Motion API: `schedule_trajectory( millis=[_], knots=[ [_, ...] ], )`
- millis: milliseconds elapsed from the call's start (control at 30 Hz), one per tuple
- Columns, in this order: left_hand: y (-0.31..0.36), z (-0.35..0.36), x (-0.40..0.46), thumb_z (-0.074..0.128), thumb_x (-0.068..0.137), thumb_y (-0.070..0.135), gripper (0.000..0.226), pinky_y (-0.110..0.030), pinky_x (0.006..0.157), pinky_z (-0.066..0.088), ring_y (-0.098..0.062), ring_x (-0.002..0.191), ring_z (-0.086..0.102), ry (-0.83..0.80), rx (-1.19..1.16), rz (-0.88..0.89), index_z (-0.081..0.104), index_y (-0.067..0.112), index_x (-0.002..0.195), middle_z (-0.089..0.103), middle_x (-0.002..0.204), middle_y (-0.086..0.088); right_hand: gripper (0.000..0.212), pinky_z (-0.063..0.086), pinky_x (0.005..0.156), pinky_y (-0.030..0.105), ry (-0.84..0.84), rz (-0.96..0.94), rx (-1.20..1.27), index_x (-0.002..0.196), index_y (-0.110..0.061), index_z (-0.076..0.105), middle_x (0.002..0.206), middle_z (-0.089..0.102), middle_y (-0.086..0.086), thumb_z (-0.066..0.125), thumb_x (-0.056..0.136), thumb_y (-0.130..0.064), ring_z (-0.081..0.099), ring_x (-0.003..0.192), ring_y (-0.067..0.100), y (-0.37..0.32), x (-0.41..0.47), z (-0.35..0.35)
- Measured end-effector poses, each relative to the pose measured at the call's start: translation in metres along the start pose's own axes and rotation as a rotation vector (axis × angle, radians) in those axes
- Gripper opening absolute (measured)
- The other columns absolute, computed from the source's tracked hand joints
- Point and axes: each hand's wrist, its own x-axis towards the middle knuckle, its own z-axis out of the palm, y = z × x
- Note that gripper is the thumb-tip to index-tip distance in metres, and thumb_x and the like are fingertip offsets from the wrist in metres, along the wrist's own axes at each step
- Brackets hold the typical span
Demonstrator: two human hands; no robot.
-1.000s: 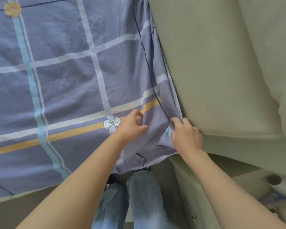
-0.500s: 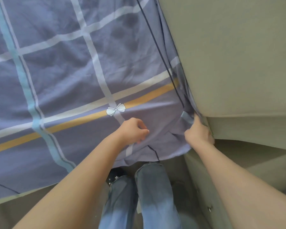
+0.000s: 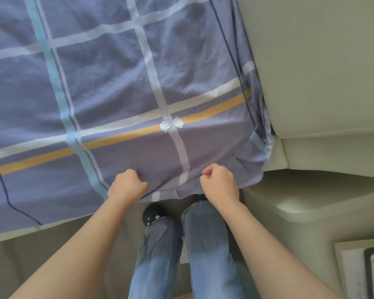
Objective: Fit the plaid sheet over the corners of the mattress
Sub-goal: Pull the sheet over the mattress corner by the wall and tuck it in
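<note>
The plaid sheet (image 3: 121,87) is blue-purple with white, teal and orange stripes and a white bow print, and it covers the mattress top. Its near edge hangs over the mattress side in front of me. My left hand (image 3: 126,185) is closed on that hanging edge left of the white stripe. My right hand (image 3: 219,182) is closed on the same edge near the right corner. The sheet's right side is bunched in the gap against the beige headboard (image 3: 311,61). The mattress itself is hidden under the sheet.
A beige padded bed frame (image 3: 300,190) runs along the right and wraps the corner. My legs in jeans (image 3: 181,255) stand on the floor close to the bed. A pale strip of bed base (image 3: 20,234) shows below the sheet at left.
My right hand left the bunched fabric by the headboard and moved left and down onto the hanging front edge. My left hand shifted down to that edge too. The view moved toward the bed's end.
</note>
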Motion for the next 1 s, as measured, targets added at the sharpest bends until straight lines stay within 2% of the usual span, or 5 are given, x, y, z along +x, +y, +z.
schedule_trajectory(
  millis=[367,500,633,900,1000],
  knots=[
    [-0.131,0.021,-0.007,0.057,0.086,0.018,0.037,-0.032,0.074,0.038,-0.038,0.111,0.053,0.242,-0.53,-0.326,0.052,-0.002,0.116,0.059,0.12,-0.022,0.03,0.052,0.09,0.041,-0.416,-0.285,-0.359,0.105,-0.009,0.067,0.115,0.066,0.009,0.047,0.084,-0.006,0.059,0.107,0.03,-0.075,-0.033,0.107],
    [-0.173,0.025,0.006,0.067,0.082,0.027,0.056,-0.04,0.092,0.049,-0.036,0.119,0.053,0.272,-1.08,-0.601,0.043,-0.001,0.124,0.056,0.121,-0.018,0.032,0.051,0.092,0.042,-0.463,-0.357,-0.452,0.108,-0.01,0.066,0.115,0.065,0.008,0.045,0.084,-0.005,0.059,0.109,0.03,-0.092,-0.04,0.142],
    [-0.193,0.019,0.018,0.066,0.084,0.017,0.019,-0.033,0.069,0.049,-0.022,0.083,0.057,0.321,-1.624,-0.48,0.049,0.016,0.075,0.056,0.079,-0.002,0.034,0.049,0.095,0.037,-0.489,-0.429,-0.501,0.113,-0.016,0.065,0.117,0.066,0.005,0.045,0.087,-0.008,0.059,0.11,0.026,-0.113,-0.046,0.169],
    [-0.214,0.009,0.01,0.06,0.076,-0.003,0.03,-0.025,0.062,0.055,-0.018,0.08,0.062,0.19,-2.361,-0.219,0.057,0.01,0.102,0.064,0.092,-0.006,0.027,0.051,0.09,0.038,-0.417,-0.603,-0.589,0.101,-0.017,0.067,0.107,0.068,0.003,0.049,0.083,-0.008,0.061,0.102,0.025,-0.142,-0.064,0.2],
    [-0.225,0.008,-0.005,0.049,0.084,-0.001,0.015,-0.022,0.056,0.05,-0.014,0.066,0.061,0.146,-2.439,-0.148,0.057,0.012,0.08,0.065,0.069,-0.001,0.025,0.052,0.087,0.038,-0.374,-0.655,-0.572,0.097,-0.017,0.069,0.103,0.071,0.003,0.05,0.082,-0.009,0.063,0.098,0.026,-0.151,-0.073,0.203]
  ],
)
